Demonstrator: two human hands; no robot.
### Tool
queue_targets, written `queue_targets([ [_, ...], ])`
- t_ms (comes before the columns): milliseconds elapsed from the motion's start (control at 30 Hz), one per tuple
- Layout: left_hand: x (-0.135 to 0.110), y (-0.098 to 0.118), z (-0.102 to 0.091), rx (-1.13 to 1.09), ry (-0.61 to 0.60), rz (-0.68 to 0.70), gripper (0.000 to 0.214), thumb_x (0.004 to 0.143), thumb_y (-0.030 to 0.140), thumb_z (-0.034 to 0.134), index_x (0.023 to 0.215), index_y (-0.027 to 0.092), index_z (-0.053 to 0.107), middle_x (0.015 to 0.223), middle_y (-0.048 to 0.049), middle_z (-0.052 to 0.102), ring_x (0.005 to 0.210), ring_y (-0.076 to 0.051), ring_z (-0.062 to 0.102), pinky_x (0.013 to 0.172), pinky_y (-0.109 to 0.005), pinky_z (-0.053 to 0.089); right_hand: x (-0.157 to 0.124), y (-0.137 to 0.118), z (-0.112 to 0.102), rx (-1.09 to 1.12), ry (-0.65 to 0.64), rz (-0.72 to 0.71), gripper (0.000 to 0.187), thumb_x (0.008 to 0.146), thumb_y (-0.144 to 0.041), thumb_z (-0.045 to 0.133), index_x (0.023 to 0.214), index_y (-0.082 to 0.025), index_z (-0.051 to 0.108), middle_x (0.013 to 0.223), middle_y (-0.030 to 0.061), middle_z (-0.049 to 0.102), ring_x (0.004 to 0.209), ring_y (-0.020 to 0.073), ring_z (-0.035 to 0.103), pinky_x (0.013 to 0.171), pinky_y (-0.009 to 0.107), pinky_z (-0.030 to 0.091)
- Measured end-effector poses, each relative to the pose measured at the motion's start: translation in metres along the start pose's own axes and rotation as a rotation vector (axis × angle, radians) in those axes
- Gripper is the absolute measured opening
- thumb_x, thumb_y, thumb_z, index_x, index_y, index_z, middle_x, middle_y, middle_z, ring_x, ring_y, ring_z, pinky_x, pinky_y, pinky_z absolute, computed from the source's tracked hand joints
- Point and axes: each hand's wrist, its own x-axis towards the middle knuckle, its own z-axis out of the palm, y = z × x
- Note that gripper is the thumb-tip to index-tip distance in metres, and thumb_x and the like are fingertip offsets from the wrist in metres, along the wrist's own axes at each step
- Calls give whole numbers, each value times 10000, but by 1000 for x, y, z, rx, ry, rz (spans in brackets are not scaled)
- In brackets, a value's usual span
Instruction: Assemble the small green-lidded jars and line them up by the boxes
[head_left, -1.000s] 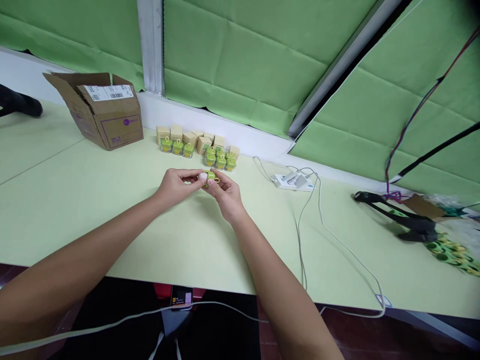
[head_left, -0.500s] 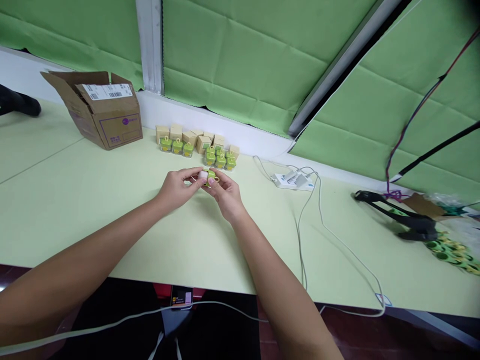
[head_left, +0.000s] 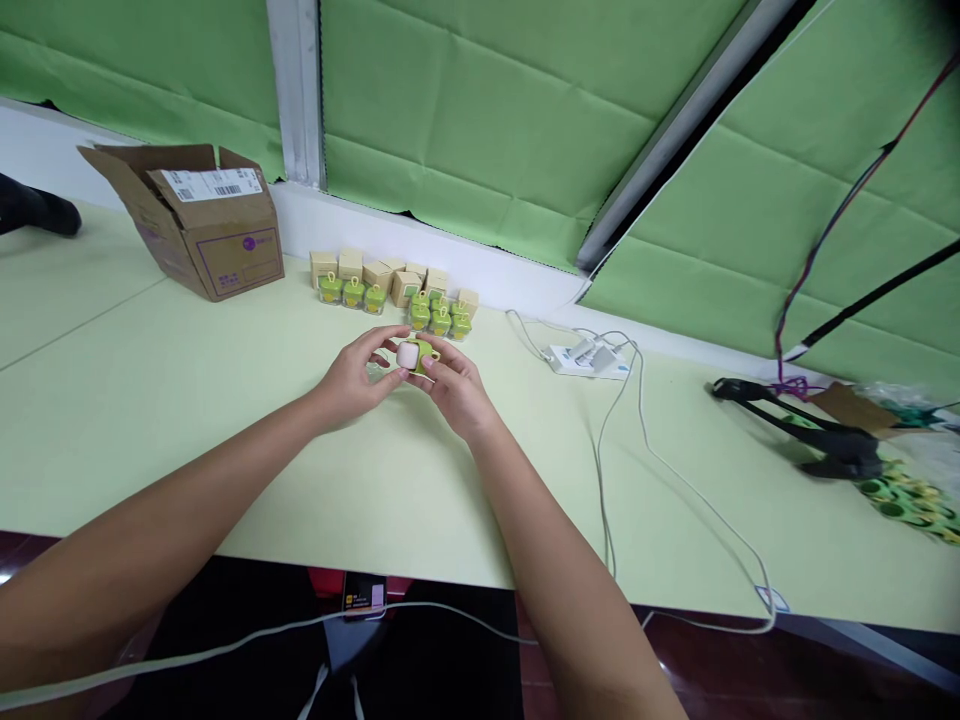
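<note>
Above the table, my right hand (head_left: 456, 385) pinches a small green lid (head_left: 424, 352) with a yellow loop, turned on its side. A pale pinkish-white block (head_left: 407, 355) sticks out of the lid toward the left. My left hand (head_left: 354, 378) is curved beside the block, thumb and fingers apart around what looks like a clear plastic cover (head_left: 374, 371), mostly hidden by the fingers. The left fingertips are close to the block's edge; whether they touch it I cannot tell. Behind the hands stand several green-lidded clear containers (head_left: 439, 320) with loops.
Small tan cartons (head_left: 350, 263) line the wall behind the containers. An open cardboard box (head_left: 238, 262) stands at the back left. On the right lie a white power strip (head_left: 589, 361) with trailing cables, a black object (head_left: 844, 450) and a heap of green rings (head_left: 904, 500).
My left hand has opened wider and shifted slightly left, so more of the pale block shows. My right hand still holds the green lid.
</note>
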Motion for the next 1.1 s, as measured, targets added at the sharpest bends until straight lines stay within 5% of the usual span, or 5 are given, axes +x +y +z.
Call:
queue_targets([
  [267, 7, -3, 3, -314, 49, -167, 512, 814, 495, 796, 1203, 177, 701, 1270, -142, 722, 1127, -269, 683, 951, -401, 571, -1, -4, -2, 32, -109, 32, 479, 706, -468, 894, 1119, -273, 749, 1120, 34, 776, 1062, 245, 728, 1060, 485, 562],
  [467, 9, 3, -2, -422, 57, -218, 601, 811, 583, 782, 1236, 178, 655, 1216, -152, 749, 1034, -261, 725, 884, -407, 593, -3, -8, -6, -23, -138, 39, 511, 712, -468, 891, 1169, -299, 738, 929, 8, 783, 1059, 249, 732, 1071, 501, 549],
  [733, 9, -4, 1, -346, 69, -152, 427, 858, 392, 727, 1213, 173, 639, 1208, -136, 759, 1040, -245, 721, 857, -399, 598, -2, -9, -9, 28, -140, 33, 492, 720, -427, 892, 1166, -282, 741, 1043, 16, 787, 1053, 225, 724, 1056, 453, 553],
  [900, 10, -9, -3, -255, 179, -145, 336, 889, 348, 667, 1169, 163, 653, 1122, -116, 760, 910, -191, 692, 761, -337, 572, -1, -9, -9, 39, -93, 39, 488, 700, -407, 909, 1142, -279, 744, 1027, 14, 776, 1013, 208, 708, 1028, 433, 572],
  [1100, 16, -21, -13, -17, 304, -133, 299, 913, 384, 610, 1117, 177, 678, 1090, -99, 749, 1020, -222, 687, 861, -361, 542, 1, -7, -10, 36, -27, 35, 504, 676, -422, 921, 1122, -273, 738, 1075, 19, 756, 973, 192, 706, 1020, 427, 586],
])
